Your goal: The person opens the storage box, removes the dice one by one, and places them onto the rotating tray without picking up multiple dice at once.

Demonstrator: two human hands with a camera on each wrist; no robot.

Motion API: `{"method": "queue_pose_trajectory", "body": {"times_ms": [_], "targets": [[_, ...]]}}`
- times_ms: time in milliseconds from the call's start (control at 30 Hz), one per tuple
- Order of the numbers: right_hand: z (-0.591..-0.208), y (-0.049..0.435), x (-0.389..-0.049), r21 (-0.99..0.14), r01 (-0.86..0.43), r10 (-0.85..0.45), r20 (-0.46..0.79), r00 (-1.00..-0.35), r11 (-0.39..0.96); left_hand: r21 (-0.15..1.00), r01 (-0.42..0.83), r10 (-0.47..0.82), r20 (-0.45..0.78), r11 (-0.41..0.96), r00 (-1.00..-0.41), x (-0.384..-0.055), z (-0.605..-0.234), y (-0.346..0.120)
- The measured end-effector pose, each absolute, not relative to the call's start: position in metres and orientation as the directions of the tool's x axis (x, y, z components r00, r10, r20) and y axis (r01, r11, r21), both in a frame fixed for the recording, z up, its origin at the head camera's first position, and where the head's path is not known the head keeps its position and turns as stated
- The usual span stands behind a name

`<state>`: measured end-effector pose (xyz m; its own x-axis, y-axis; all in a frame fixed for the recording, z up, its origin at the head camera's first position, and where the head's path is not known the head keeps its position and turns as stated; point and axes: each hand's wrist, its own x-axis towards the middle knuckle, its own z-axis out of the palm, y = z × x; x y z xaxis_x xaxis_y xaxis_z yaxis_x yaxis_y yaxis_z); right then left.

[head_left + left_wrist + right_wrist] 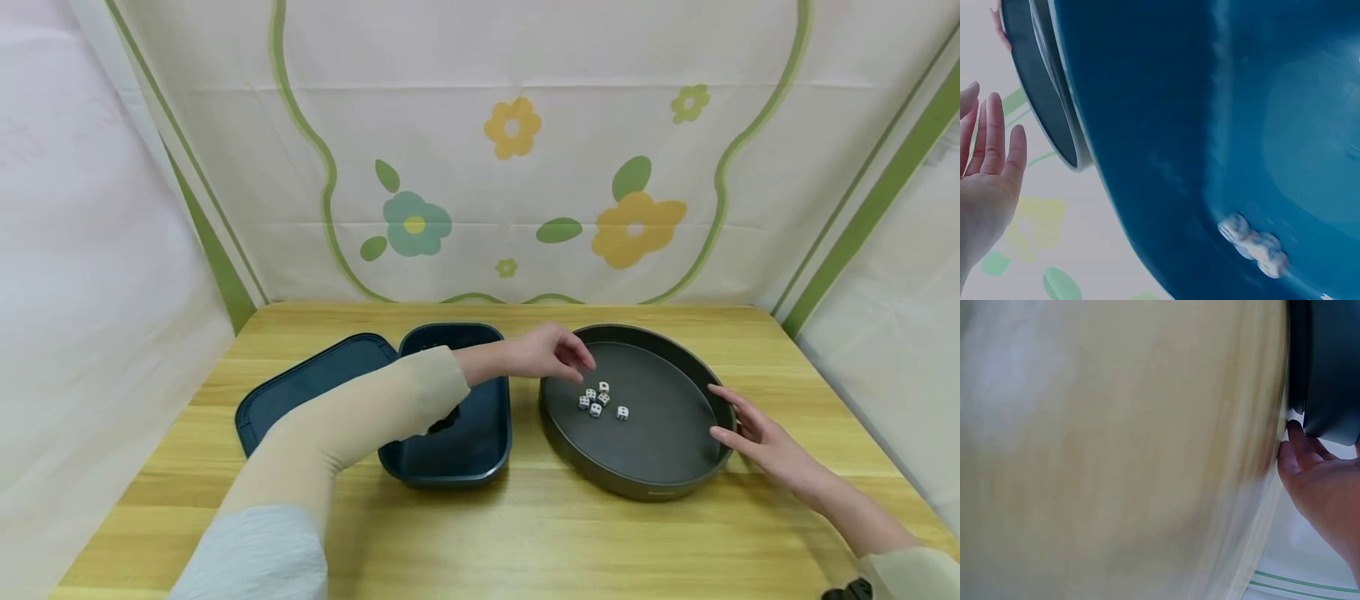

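Above the left side of a round dark cake pan (652, 467), my left hand (551, 350) hovers with its fingers loosely bent. In the left wrist view its fingers look fairly straight, with nothing between them. Several white dice (595, 410) with dark pips lie on the pan's floor, just below that hand. At the pan's right rim, my right hand (765, 442) holds the wall, its thumb and a finger over the edge and other fingers outside. Under the left forearm stands a dark blue rectangular container (450, 458); more dice (1254, 244) sit in one corner of it.
A dark blue lid (322, 387) lies left of the container, its right end beside the container's wall. All stand on a wooden table (525, 542). Behind rises a white cloth (450, 125) with printed flowers, and cloth walls flank both sides.
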<state>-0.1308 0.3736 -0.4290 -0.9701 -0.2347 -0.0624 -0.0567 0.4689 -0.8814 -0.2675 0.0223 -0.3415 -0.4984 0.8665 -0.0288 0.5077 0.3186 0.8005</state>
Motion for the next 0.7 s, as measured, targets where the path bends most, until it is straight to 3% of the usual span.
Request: {"method": "queue_pose_trajectory", "body": {"times_ms": [700], "targets": [[-0.431, 0.375, -0.132, -0.887, -0.055, -0.232, -0.06, -0.971, 0.459, 0.838, 0.391, 0.703, 0.013, 0.38, -0.711, -0.283, -0.338, -0.099]]}}
